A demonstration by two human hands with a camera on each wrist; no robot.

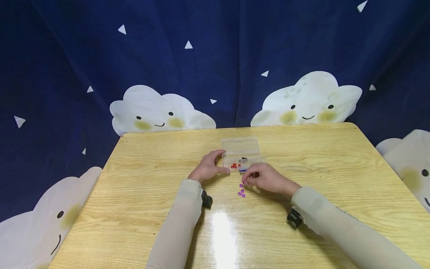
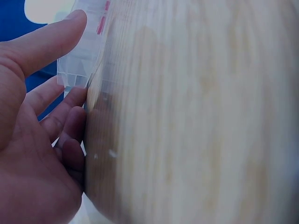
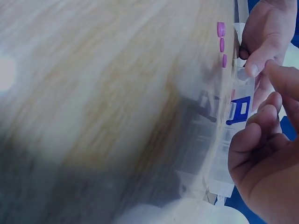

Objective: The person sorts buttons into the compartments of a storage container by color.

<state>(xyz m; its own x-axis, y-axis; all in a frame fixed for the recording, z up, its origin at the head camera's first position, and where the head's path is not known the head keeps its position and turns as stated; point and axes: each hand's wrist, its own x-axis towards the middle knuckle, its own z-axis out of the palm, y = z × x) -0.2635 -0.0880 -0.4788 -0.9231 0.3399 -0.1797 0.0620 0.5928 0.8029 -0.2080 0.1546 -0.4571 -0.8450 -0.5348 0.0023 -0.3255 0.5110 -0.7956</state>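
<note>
A clear plastic box (image 1: 240, 145) stands with its lid tipped back. Red discs (image 1: 233, 166) and black pieces (image 1: 244, 158) lie in its compartments. My left hand (image 1: 209, 167) grips the box's left end, thumb at the front corner and fingers toward the back. In the left wrist view the box wall (image 2: 77, 60) shows between thumb and fingers. At the box's front, my right hand (image 1: 265, 178) pinches a small purple disc, mostly covered by the fingertips. Several purple discs (image 1: 242, 191) lie on the table just below it. A blue frame-shaped piece (image 3: 240, 111) is at the box's front side.
The box and discs are on a light wooden table (image 1: 151, 168). Behind it hangs a dark blue curtain (image 1: 215, 63) with white clouds and triangles. A bright light reflection lies between the forearms. Small black devices (image 1: 207, 200) are strapped at both wrists.
</note>
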